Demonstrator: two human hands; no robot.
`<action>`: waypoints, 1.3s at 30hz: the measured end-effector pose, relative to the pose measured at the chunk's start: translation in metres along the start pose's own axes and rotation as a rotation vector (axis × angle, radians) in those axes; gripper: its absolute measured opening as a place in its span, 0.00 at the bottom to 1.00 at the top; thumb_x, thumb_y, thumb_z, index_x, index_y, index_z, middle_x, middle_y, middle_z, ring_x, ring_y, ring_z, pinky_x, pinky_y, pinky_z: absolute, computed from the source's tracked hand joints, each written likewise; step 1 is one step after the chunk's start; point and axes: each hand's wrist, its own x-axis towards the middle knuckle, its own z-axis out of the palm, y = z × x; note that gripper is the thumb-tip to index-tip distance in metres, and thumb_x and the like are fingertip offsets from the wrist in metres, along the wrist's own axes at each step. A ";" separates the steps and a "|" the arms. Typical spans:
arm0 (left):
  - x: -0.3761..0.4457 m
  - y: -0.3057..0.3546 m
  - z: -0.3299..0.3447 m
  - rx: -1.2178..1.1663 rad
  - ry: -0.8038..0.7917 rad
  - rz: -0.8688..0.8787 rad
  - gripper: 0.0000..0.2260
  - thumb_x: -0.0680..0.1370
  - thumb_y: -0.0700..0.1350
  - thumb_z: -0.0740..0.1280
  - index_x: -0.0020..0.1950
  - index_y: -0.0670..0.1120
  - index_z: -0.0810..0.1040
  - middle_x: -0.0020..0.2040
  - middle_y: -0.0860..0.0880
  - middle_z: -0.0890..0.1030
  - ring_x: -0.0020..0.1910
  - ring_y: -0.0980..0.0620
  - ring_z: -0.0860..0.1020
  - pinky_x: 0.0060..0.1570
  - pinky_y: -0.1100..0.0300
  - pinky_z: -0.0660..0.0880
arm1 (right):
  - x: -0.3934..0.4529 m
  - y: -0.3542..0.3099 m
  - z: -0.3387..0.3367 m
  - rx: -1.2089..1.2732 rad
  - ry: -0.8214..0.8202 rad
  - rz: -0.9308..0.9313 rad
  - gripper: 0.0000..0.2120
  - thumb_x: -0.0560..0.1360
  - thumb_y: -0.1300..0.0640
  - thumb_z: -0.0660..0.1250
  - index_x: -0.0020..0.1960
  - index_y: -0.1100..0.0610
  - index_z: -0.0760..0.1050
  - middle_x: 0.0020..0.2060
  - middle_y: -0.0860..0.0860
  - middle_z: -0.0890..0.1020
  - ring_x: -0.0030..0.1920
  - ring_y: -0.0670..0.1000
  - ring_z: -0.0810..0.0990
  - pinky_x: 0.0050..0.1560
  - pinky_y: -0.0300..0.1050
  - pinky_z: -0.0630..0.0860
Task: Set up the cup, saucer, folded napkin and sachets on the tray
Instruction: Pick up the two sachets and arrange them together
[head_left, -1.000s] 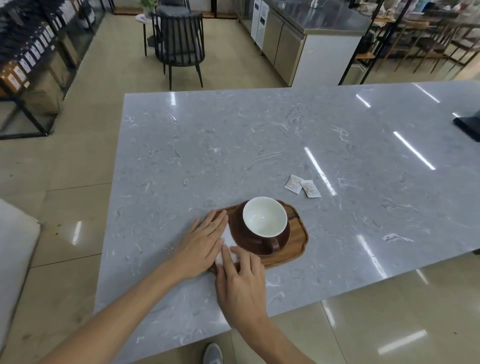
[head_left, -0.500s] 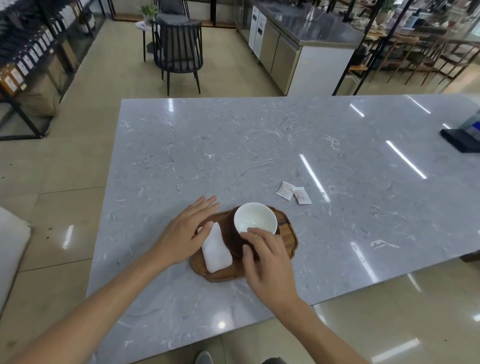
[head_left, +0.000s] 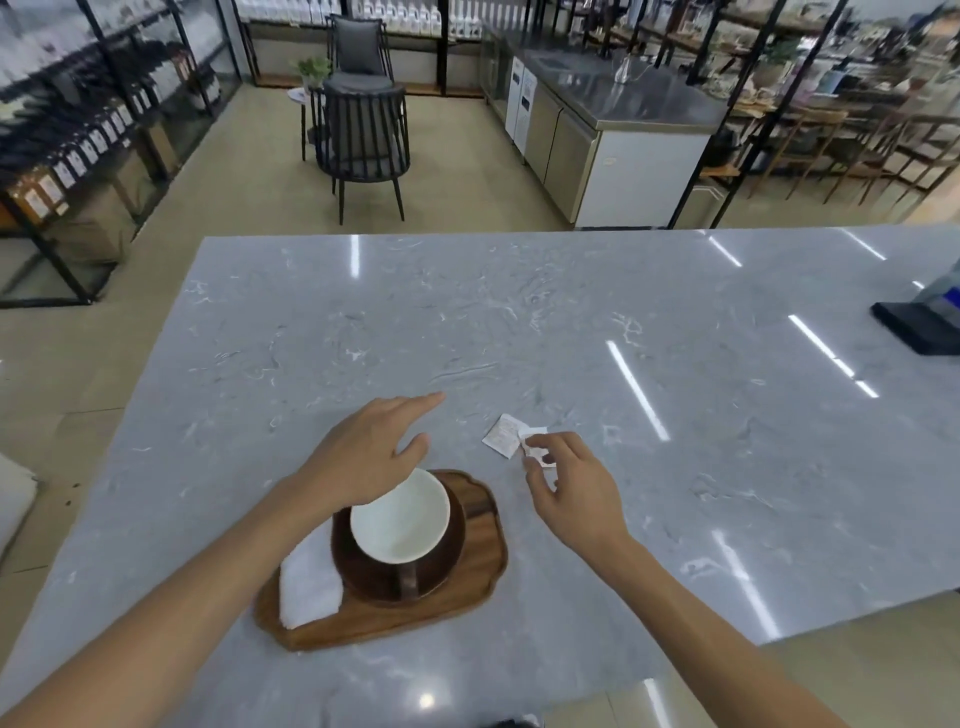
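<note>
Forearms are seen reaching in from the near edge of the grey marble desk (head_left: 519, 312), on which a wooden tray (head_left: 467, 587) is laid close to that edge, with a folded white napkin (head_left: 309, 582) at its left end and a brown saucer (head_left: 441, 566) carrying a white-lined cup (head_left: 400, 522) just beside it. Over the cup's far left rim the left hand (head_left: 363, 457) is held flat with fingers spread wide, nothing being gripped. Further out, on the bare desk beyond the tray, one sachet (head_left: 535, 441) is pinched between the fingertips of the right hand (head_left: 566, 483), while a second sachet (head_left: 501, 435) is left lying just to its left.
</note>
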 end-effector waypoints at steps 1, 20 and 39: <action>0.008 0.009 0.004 0.002 -0.007 -0.015 0.24 0.83 0.52 0.60 0.79 0.60 0.61 0.75 0.55 0.70 0.73 0.51 0.69 0.71 0.51 0.69 | 0.007 0.014 0.000 -0.003 -0.032 -0.001 0.11 0.80 0.53 0.67 0.61 0.52 0.79 0.59 0.47 0.79 0.55 0.51 0.82 0.46 0.52 0.82; 0.086 0.080 0.117 -0.007 -0.138 -0.247 0.23 0.79 0.49 0.67 0.74 0.54 0.71 0.74 0.56 0.71 0.75 0.54 0.66 0.72 0.57 0.66 | 0.075 0.124 0.013 -0.023 -0.273 -0.554 0.10 0.82 0.49 0.63 0.54 0.51 0.82 0.49 0.48 0.83 0.51 0.55 0.81 0.36 0.50 0.80; 0.092 0.107 0.141 -0.953 0.116 -0.454 0.05 0.78 0.42 0.72 0.51 0.48 0.88 0.45 0.48 0.89 0.46 0.54 0.86 0.44 0.66 0.80 | 0.128 0.116 -0.025 0.449 -0.457 -0.230 0.07 0.82 0.58 0.66 0.47 0.51 0.81 0.37 0.40 0.82 0.41 0.37 0.80 0.41 0.26 0.71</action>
